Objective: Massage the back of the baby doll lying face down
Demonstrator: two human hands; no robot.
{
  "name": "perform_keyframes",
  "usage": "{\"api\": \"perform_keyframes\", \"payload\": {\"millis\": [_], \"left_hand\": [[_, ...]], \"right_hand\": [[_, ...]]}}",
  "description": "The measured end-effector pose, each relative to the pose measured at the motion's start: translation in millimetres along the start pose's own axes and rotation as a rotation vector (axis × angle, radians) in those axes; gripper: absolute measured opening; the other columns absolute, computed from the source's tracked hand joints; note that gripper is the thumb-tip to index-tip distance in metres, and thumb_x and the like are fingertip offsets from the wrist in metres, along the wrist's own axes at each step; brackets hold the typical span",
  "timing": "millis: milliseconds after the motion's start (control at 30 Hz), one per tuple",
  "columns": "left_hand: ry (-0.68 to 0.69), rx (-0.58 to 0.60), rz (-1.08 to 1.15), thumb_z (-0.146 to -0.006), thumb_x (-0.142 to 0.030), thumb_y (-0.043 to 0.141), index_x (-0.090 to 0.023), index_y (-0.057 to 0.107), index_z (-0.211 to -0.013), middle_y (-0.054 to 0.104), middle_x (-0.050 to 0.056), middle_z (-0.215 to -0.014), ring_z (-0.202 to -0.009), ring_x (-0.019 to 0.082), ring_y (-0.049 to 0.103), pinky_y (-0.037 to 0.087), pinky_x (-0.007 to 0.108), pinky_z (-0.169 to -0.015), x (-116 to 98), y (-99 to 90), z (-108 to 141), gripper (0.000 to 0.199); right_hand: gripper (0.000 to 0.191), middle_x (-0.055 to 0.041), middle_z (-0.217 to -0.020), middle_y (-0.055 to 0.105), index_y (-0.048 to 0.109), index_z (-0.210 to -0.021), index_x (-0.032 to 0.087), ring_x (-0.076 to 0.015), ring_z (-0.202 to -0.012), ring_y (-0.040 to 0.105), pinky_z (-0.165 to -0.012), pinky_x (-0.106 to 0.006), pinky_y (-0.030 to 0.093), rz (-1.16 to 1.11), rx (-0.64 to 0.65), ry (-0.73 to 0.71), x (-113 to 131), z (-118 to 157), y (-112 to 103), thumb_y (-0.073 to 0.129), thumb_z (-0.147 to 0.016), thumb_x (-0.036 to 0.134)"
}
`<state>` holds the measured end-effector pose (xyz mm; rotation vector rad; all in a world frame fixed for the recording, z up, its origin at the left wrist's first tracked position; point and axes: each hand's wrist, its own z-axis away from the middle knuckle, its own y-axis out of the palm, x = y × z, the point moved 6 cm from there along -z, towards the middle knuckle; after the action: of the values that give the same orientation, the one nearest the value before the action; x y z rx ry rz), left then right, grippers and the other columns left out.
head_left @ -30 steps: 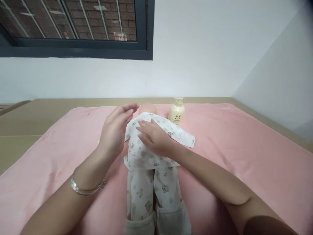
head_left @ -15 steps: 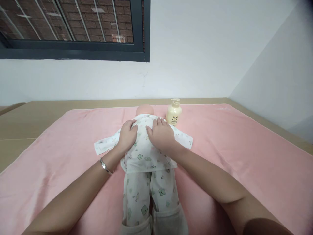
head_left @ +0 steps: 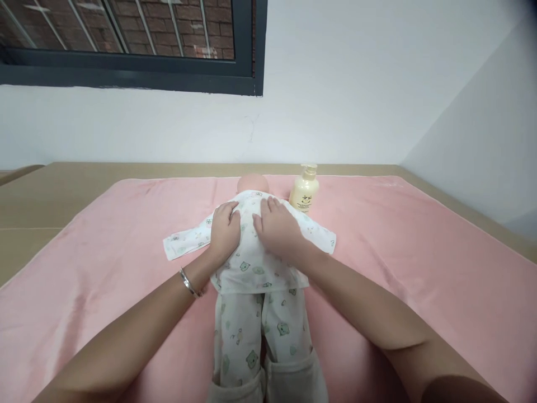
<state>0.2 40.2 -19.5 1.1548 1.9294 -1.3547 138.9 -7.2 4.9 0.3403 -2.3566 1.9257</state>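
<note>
A baby doll (head_left: 253,183), its head a bare pink dome, lies stretched out with its feet toward me. It wears a white top (head_left: 258,271) with green animal prints and matching trousers (head_left: 241,341); its sleeves spread to both sides. My left hand (head_left: 225,230) rests on the left side of the top near the shoulder, thumb a little apart from the fingers. Flat on the upper right of the top lies my right hand (head_left: 277,226), fingers stretched out and thumb apart. Neither hand grips anything. Which way the doll's face points is hidden.
A cream pump bottle (head_left: 305,190) stands just beyond the doll's right sleeve. Beneath everything a pink blanket (head_left: 126,246) covers a tan surface (head_left: 37,210). A white wall (head_left: 335,101) and a dark-framed window (head_left: 168,75) rise behind.
My view has tipped down slightly, and the scene sits a little farther right. The left hand has shifted slightly along the top; the right hand stays on the upper right.
</note>
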Motion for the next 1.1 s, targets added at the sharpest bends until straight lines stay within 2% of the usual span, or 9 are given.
{"api": "perform_keyframes", "payload": {"millis": [100,167,267,400,533,633,767,900,1100], "left_hand": [[-0.012,-0.004,0.01,-0.091,-0.029,0.041,-0.016,0.067,-0.122,0.067,0.013,-0.136,-0.132,0.027,0.057,0.043,0.049,-0.12,0.2,-0.8,0.8,0.042],[-0.003,-0.006,0.006,-0.091,-0.029,0.041,-0.016,0.067,-0.12,0.068,0.013,-0.134,-0.13,0.027,0.057,0.043,0.049,-0.12,-0.4,-1.2,0.8,0.041],[0.019,0.001,-0.015,-0.092,-0.029,0.041,-0.017,0.067,-0.119,0.068,0.012,-0.132,-0.13,0.026,0.058,0.043,0.047,-0.12,-2.3,-1.2,0.8,0.039],[0.021,0.013,-0.039,-0.093,-0.028,0.041,-0.015,0.067,-0.12,0.067,0.013,-0.135,-0.133,0.028,0.057,0.041,0.049,-0.122,-2.8,0.2,1.3,0.04],[0.036,0.005,-0.059,-0.093,-0.027,0.039,-0.017,0.067,-0.121,0.068,0.012,-0.134,-0.132,0.027,0.057,0.041,0.049,-0.122,-3.0,1.7,1.6,0.04],[0.066,0.03,-0.112,-0.094,-0.026,0.036,-0.015,0.065,-0.125,0.067,0.014,-0.136,-0.132,0.028,0.056,0.041,0.051,-0.122,-5.3,3.8,1.9,0.043],[0.095,0.071,-0.205,-0.096,-0.025,0.032,-0.012,0.063,-0.13,0.064,0.016,-0.14,-0.135,0.029,0.054,0.035,0.054,-0.126,-9.8,5.9,4.1,0.047],[0.101,0.079,-0.264,-0.097,-0.025,0.03,-0.008,0.061,-0.134,0.061,0.019,-0.143,-0.141,0.031,0.05,0.029,0.057,-0.129,-9.9,6.5,5.6,0.05],[0.136,0.16,-0.21,-0.093,-0.024,0.039,-0.011,0.052,-0.145,0.053,0.016,-0.155,-0.148,0.029,0.044,0.032,0.051,-0.13,-1.7,5.8,-12.5,0.056]], "right_hand": [[0.056,-0.0248,-0.165,0.036,0.043,-0.156,0.0,-0.0384,-0.157,0.03,-0.128,-0.053,0.026,0.023,-0.029,-0.199,26.9,14.4,0.6,0.033,-0.105,0.022],[0.055,-0.0181,-0.167,0.035,0.047,-0.156,0.007,-0.0353,-0.158,0.027,-0.129,-0.053,0.023,-0.036,0.001,-0.262,26.4,10.5,2.4,0.032,-0.104,0.021],[0.06,-0.0157,-0.17,0.03,0.039,-0.161,0.011,-0.0331,-0.159,0.026,-0.13,-0.052,0.021,-0.136,0.042,-0.098,-6.4,-12.5,5.5,0.033,-0.108,0.039],[0.071,-0.0236,-0.165,0.037,0.043,-0.156,0.003,-0.0353,-0.157,0.031,-0.128,-0.053,0.022,-0.13,0.046,0.137,-37.3,-26.6,9.4,0.025,-0.108,0.053],[0.062,-0.0284,-0.161,0.041,0.041,-0.155,-0.005,-0.038,-0.153,0.035,-0.127,-0.054,0.023,-0.017,-0.029,0.03,-5.8,-7.9,6.2,0.026,-0.107,0.031],[0.059,-0.0241,-0.165,0.037,0.042,-0.157,0.002,-0.0401,-0.155,0.032,-0.126,-0.057,0.025,-0.036,-0.032,-0.105,15.3,2.9,4.6,0.029,-0.104,0.026],[0.057,-0.0134,-0.168,0.036,0.048,-0.156,0.013,-0.0348,-0.157,0.031,-0.128,-0.057,0.024,-0.192,0.018,-0.155,-3.4,-12.3,4.9,0.029,-0.104,0.03],[0.06,-0.0064,-0.171,0.03,0.043,-0.159,0.02,-0.0353,-0.159,0.026,-0.129,-0.065,0.015,-0.267,0.054,-0.067,-31.0,-29.0,9.2,0.031,-0.105,0.044],[0.061,-0.0248,-0.161,0.042,0.04,-0.158,0.003,-0.0402,-0.153,0.035,-0.125,-0.059,0.027,-0.025,-0.011,-0.019,-0.7,-1.6,6.9,0.026,-0.106,0.031]]}}
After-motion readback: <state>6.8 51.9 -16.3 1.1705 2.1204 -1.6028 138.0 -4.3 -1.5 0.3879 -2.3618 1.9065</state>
